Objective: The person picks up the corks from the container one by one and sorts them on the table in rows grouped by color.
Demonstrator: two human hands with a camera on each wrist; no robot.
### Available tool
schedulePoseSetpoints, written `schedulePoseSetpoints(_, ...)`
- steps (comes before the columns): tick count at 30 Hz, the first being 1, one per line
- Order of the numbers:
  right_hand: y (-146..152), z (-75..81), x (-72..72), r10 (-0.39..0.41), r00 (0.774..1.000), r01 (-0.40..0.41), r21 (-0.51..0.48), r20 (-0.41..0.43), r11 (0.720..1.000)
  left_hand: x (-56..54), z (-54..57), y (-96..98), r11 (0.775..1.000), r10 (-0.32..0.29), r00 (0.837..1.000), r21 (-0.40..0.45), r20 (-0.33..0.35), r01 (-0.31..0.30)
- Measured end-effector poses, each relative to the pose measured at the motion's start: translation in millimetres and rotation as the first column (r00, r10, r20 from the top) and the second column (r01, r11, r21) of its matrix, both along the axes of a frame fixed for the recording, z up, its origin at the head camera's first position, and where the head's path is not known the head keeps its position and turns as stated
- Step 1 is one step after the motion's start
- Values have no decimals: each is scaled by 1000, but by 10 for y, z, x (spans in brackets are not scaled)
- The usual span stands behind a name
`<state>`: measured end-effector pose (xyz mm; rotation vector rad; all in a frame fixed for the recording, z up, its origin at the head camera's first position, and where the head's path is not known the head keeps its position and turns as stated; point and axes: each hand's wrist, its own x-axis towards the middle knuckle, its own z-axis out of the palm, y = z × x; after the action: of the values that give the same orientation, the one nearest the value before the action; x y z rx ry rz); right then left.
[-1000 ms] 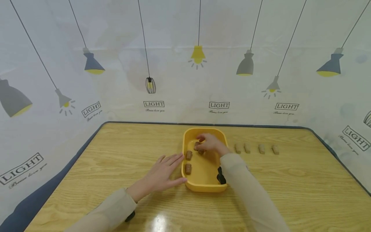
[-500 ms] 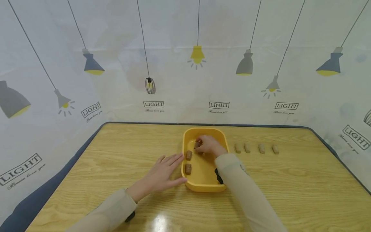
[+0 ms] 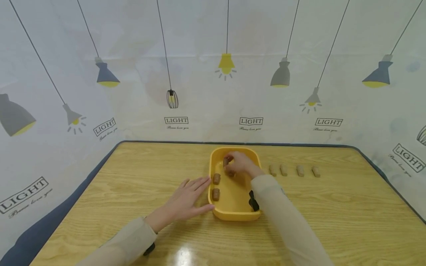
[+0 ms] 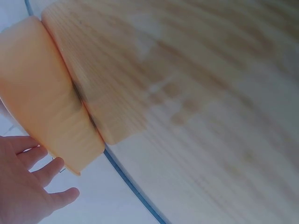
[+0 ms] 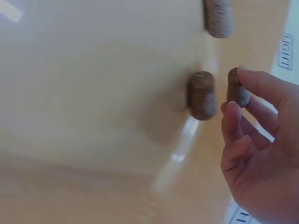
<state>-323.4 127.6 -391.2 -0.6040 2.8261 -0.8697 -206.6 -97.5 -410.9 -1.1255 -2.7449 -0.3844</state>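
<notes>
My right hand (image 3: 241,163) is inside the yellow tray (image 3: 236,215) and pinches a cork (image 5: 238,87) between thumb and fingertips. In the right wrist view, a second cork (image 5: 202,96) stands apart from the held one, and part of a third cork (image 5: 219,18) shows at the top. Along the tray's left side in the head view lie two corks (image 3: 216,178), one nearer the front. Another cork (image 3: 231,173) is partly covered by my right hand. My left hand (image 3: 186,199) has its fingers extended, with the tips against the tray's left rim.
Several more corks (image 3: 300,170) lie in a row on the wooden table (image 3: 332,214), right of the tray. A black strap (image 3: 254,201) hangs by the right sleeve. Behind the table rises a lamp-printed backdrop (image 3: 203,96).
The right hand dips slightly lower, then rises a little towards the tray's far end with the cork. The left hand stays against the rim.
</notes>
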Motion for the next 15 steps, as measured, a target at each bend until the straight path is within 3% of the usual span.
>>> schedulePoseSetpoints(10, 90, 330, 37, 59, 995, -61, -33, -79, 998, 2, 15, 7, 1000, 7, 1000, -4, 10, -7)
schedulePoseSetpoints(15, 177, 418, 66, 68, 992, -71, -19, -108, 997, 3, 17, 9, 1000, 4, 1000, -7, 17, -4)
